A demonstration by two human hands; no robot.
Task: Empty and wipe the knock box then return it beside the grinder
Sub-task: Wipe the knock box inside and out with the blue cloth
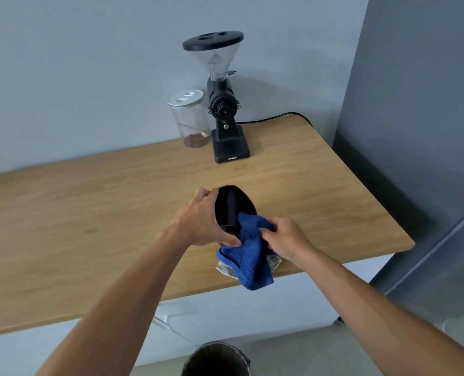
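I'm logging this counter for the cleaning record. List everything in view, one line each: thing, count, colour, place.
knock box: one, black, tilted over the counter's front part, gripped.
cloth: one, blue, pushed into the knock box, the rest hanging over the counter edge.
paper: one printed piece, under the cloth at the edge.
grinder: one, black with clear hopper, back of the counter.
jar: one, clear with white lid, left of the grinder.
cable: one, black, behind the grinder.
counter: one, wooden.
bin: one, dark, on the floor below.
left hand: holds the knock box.
right hand: holds the cloth.
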